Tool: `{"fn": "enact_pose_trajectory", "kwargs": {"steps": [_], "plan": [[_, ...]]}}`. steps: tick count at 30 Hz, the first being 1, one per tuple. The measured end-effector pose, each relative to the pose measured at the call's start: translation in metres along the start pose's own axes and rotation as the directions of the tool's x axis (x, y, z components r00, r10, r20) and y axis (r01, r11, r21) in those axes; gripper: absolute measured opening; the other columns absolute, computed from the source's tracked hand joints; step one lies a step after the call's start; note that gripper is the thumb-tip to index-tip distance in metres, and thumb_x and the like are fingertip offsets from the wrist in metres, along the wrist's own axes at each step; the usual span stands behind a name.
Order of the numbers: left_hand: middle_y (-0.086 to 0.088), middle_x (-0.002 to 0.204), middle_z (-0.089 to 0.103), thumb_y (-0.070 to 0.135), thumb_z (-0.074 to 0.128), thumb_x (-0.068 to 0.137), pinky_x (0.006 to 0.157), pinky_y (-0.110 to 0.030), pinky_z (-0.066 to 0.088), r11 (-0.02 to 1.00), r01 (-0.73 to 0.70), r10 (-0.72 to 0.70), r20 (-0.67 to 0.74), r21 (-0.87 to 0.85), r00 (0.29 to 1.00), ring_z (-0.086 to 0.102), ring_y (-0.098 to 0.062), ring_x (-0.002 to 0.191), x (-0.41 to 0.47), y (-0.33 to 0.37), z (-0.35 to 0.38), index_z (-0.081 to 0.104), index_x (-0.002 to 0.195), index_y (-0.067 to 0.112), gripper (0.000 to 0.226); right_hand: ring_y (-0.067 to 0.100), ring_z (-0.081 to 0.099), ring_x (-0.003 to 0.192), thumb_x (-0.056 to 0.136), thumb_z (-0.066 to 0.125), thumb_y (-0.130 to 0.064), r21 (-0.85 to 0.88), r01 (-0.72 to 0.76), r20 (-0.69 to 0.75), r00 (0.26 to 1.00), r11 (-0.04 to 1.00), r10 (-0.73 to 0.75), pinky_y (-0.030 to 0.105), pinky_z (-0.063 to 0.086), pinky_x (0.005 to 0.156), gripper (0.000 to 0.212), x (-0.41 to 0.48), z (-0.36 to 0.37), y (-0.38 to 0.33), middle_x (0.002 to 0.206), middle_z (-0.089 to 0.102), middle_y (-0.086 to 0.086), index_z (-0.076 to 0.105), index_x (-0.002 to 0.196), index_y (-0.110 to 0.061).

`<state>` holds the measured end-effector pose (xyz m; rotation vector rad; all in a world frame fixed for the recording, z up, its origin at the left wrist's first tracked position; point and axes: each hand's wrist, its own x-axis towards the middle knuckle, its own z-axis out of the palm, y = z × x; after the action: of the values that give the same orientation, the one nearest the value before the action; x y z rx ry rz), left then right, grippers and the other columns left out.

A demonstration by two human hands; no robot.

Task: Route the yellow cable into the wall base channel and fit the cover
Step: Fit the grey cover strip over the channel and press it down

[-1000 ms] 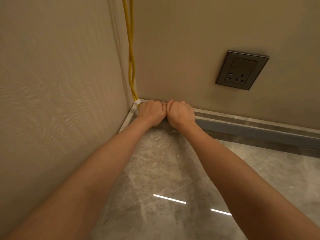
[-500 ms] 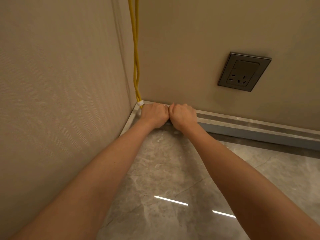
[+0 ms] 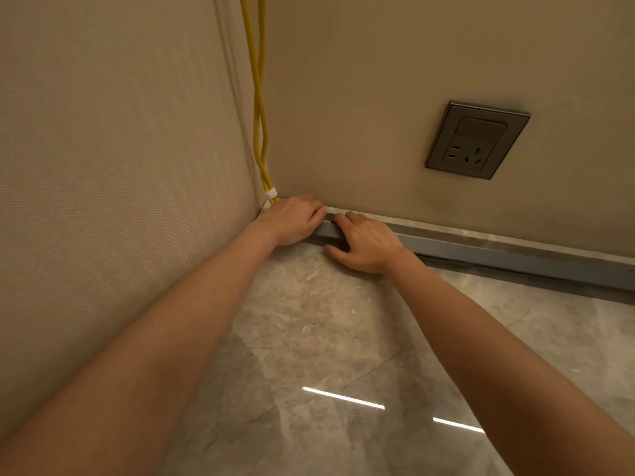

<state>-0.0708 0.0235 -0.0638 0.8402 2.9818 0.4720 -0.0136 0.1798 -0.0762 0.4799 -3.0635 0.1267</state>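
Both bare forearms are reaching forward and down to the cover [image 3: 481, 250]. The left hand [image 3: 292, 221] is sitting at the cover's corner end, fingers curling over its top edge. The right hand [image 3: 367, 243] is gripping just beside it, fingers hooking over the top, thumb pressing low on the front.

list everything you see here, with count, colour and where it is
yellow cable: two strands, yellow, hanging down the wall corner
clip: one, white, round the cable near the base
grey cover: one, grey, along the back wall's base
wall socket: one, dark grey, on the back wall, right of the corner
floor: one, grey marble, two light streaks on it
walls: two, beige, meeting at the corner
left hand: one, fingers curled over the cover's corner end
right hand: one, gripping the cover beside it, thumb beneath
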Motion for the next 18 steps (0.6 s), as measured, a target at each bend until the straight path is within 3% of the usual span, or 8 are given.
{"fn": "enact_pose_trajectory", "kwargs": {"steps": [4,7,12,18], "plan": [[-0.005,0.118,0.062,0.037,0.055,0.088,0.092,-0.032,0.044,0.993,-0.104,0.100,0.071,0.052,0.992,0.056,-0.021,0.109,-0.002,-0.011,-0.011,0.057,0.121,0.017,0.039,0.033,0.054,0.105,0.091,0.051,-0.026,0.038,0.022,0.034,0.999,0.999,-0.023,0.034,0.039,0.078,0.038,0.005,-0.003,0.005,0.120,0.055,0.017,0.044,0.121,-0.004],[-0.007,0.120,0.058,0.037,0.063,0.083,0.094,-0.033,0.044,0.970,-0.168,0.143,0.145,0.177,0.979,0.054,-0.024,0.112,-0.003,-0.014,-0.012,0.054,0.125,0.015,0.048,0.030,0.047,0.114,0.092,0.051,-0.024,0.020,0.005,-0.004,1.000,1.000,-0.005,0.032,0.034,0.090,0.038,0.015,-0.001,0.002,0.124,0.052,0.016,0.048,0.124,-0.004],[-0.016,0.122,0.051,0.025,0.057,0.090,0.094,-0.036,0.039,0.956,-0.090,0.072,0.077,0.280,0.994,0.048,-0.030,0.117,-0.001,-0.015,-0.005,0.050,0.133,0.011,0.045,0.032,0.040,0.120,0.094,0.048,-0.032,-0.157,-0.052,-0.101,0.994,0.986,0.036,0.037,0.031,0.097,0.046,0.021,0.004,-0.006,0.127,0.045,0.015,0.047,0.132,-0.007],[-0.016,0.123,0.062,0.009,0.047,0.094,0.086,-0.038,0.046,0.939,-0.003,0.004,-0.001,0.344,1.000,0.059,-0.033,0.112,-0.008,-0.017,-0.006,0.052,0.127,0.008,0.033,0.035,0.048,0.111,0.087,0.047,-0.003,-0.146,-0.073,-0.177,0.983,0.987,0.047,0.038,0.040,0.087,0.048,-0.002,-0.001,-0.008,0.125,0.046,0.016,0.040,0.135,-0.006]]}}
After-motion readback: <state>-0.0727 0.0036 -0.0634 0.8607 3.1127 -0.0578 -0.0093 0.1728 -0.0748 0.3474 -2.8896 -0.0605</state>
